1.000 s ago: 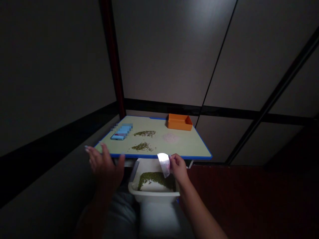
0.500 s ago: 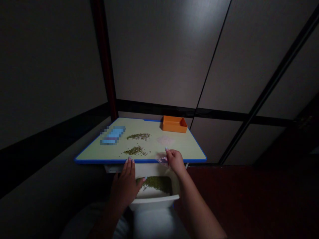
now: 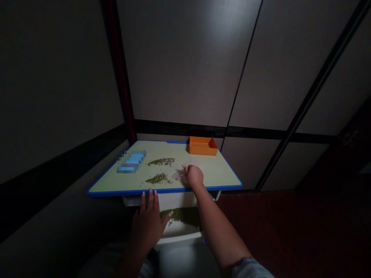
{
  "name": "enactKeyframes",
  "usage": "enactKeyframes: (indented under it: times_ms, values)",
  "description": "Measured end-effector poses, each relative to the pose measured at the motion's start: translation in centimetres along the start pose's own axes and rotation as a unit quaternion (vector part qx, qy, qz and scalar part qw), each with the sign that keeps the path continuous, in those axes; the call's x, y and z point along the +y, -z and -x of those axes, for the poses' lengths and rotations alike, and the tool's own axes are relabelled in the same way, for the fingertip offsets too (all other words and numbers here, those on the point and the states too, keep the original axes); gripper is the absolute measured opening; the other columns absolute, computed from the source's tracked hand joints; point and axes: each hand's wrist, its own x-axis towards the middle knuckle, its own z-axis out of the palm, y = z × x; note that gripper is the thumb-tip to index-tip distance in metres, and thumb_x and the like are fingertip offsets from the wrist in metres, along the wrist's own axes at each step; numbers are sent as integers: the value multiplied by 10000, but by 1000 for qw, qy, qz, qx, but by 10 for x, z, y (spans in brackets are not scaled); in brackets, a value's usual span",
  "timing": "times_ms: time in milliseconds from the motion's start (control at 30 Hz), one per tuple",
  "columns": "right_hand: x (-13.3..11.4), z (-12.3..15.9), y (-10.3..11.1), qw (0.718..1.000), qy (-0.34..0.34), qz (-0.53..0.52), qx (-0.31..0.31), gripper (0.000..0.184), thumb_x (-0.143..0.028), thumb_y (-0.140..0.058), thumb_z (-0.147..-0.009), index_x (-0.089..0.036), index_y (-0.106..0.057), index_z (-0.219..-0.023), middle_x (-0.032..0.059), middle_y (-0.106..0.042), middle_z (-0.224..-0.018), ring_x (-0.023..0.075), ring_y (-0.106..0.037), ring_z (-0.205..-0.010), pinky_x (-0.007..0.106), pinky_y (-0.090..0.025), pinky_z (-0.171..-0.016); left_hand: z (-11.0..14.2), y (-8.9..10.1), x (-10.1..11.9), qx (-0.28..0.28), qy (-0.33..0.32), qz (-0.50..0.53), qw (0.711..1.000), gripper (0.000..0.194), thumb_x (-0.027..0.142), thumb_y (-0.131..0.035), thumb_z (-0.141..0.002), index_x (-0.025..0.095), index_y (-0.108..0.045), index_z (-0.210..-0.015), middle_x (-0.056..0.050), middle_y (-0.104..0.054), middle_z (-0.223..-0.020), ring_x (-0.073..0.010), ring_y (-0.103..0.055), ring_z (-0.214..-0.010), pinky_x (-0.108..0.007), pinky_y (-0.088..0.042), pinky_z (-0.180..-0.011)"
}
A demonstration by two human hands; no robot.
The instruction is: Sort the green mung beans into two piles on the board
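Clear sheet pinched at the table, basin of green grains below

The table [image 3: 213, 175], pale-topped with a blue edge, stood against the panelled wall [image 3: 185, 65]. The white basin [image 3: 177, 199] sat below its near edge and held a broad bed of green grains [image 3: 185, 216], banked toward the far side, with white floor exposed nearer the wearer. The orange box [image 3: 203, 149] stood open-topped at the table's far right; its front wall hid part of the inside. The phone [image 3: 131, 161], masked by pixelation, lay at the left.

The left hand [image 3: 148, 222] was spread, fingertips at the table's near edge and thumb over the basin's grains. The right hand [image 3: 194, 175] was closed over the tabletop, pinching the sheet between thumb and fingers; the exact finger contact could not be made out.

Two loose green piles lay left of the right hand: the far pile [image 3: 161, 161], long and thin, and the near pile [image 3: 159, 178], with stray grains around it. The sheet [image 3: 178, 175] was thin, see-through and faintly pinkish, just beside the near pile. Its outline was blurred against the tabletop.
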Motion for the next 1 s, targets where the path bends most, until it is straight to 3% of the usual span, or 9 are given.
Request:
enactKeyframes:
  times_ms: [133,533,1000]
  values:
    - [0,-6,-3,1000,12,12,1,471,-464,-348,-962,-167,-712,-944,150,-726,-951,238,-676,-907,285,-442,-705,3,1,-1,-6,1,8,1000,729,511,-371,-849,26,-350,-1393,-221,-235,-1533,-400,-174,-1423,-500,-445,-935]
    - [-5,-6,-15,999,19,24,-29,468,-452,-333,-963,-174,-708,-932,153,-723,-958,227,-678,-887,285,-452,-702,4,5,2,-8,-4,21,1000,694,510,-361,-859,72,-361,-1398,-230,-216,-1537,-354,-161,-1439,-507,-407,-980]
    - [10,-19,-8,999,-13,30,-8,539,-456,-258,-984,-155,-705,-981,168,-714,-996,229,-674,-914,283,-448,-707,3,1,0,10,-11,18,1000,707,534,-372,-845,64,-403,-1372,-253,-281,-1508,-353,-227,-1422,-498,-437,-946]
